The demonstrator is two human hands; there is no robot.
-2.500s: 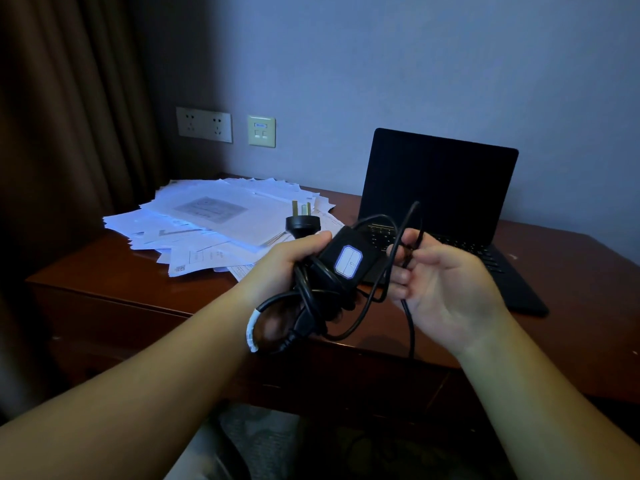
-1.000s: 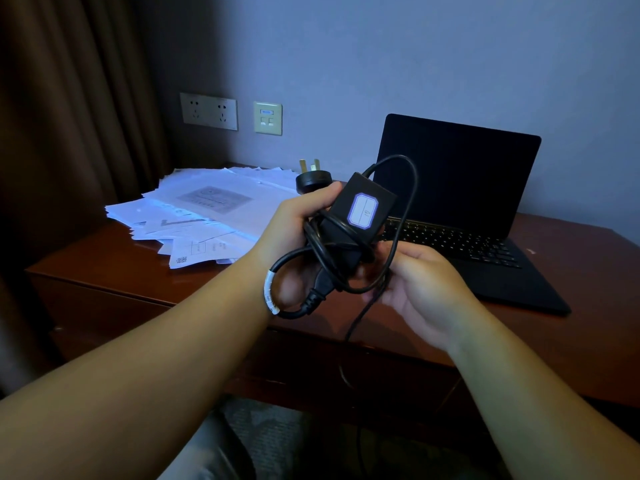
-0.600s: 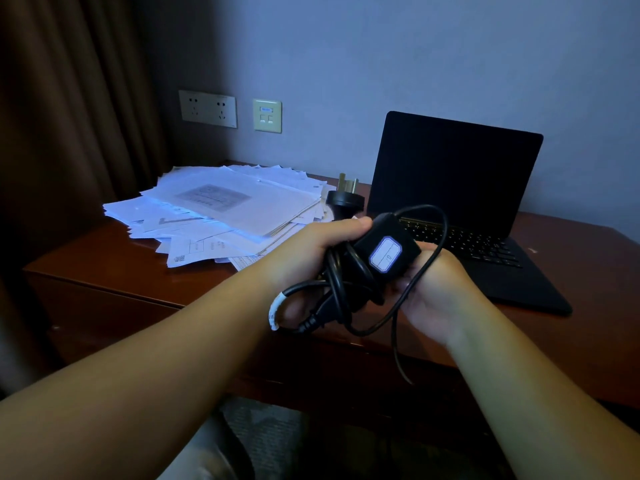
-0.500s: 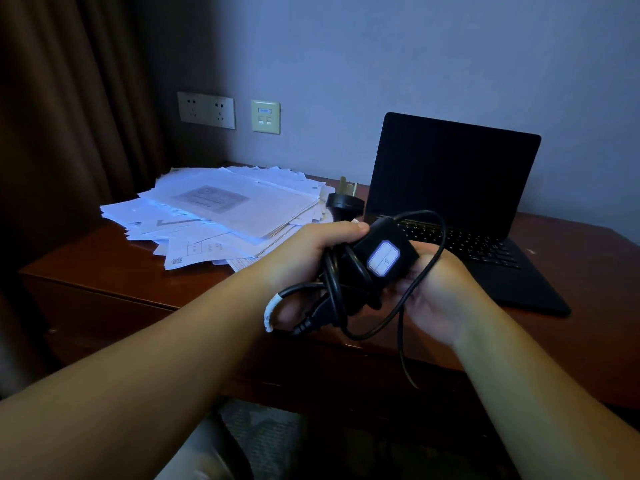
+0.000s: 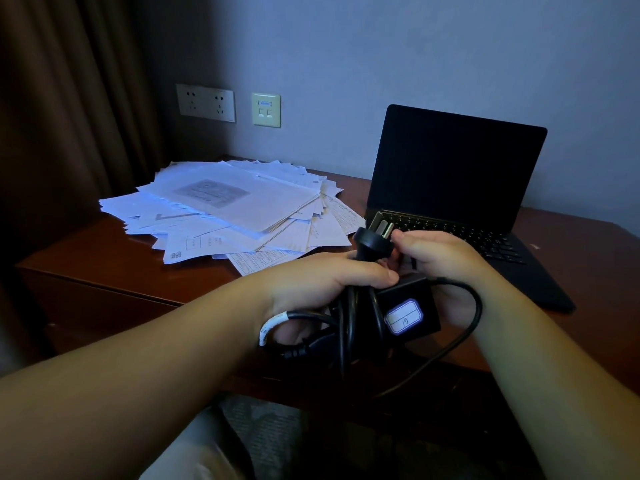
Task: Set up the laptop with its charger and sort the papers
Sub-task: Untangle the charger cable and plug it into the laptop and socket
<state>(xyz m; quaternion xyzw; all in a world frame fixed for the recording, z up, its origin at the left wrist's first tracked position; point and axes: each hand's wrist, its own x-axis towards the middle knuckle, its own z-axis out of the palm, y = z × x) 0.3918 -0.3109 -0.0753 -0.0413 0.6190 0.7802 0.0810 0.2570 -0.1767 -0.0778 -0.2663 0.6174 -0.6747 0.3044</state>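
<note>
The desk (image 5: 104, 265) carries an open laptop (image 5: 457, 188) toward its right rear and loose papers (image 5: 235, 209) spread at its left rear. Over the front edge, the left hand (image 5: 322, 285) grips the bundled charger (image 5: 405, 313) and its cord, while the right hand (image 5: 440, 258) pinches the plug (image 5: 374, 242).
</note>
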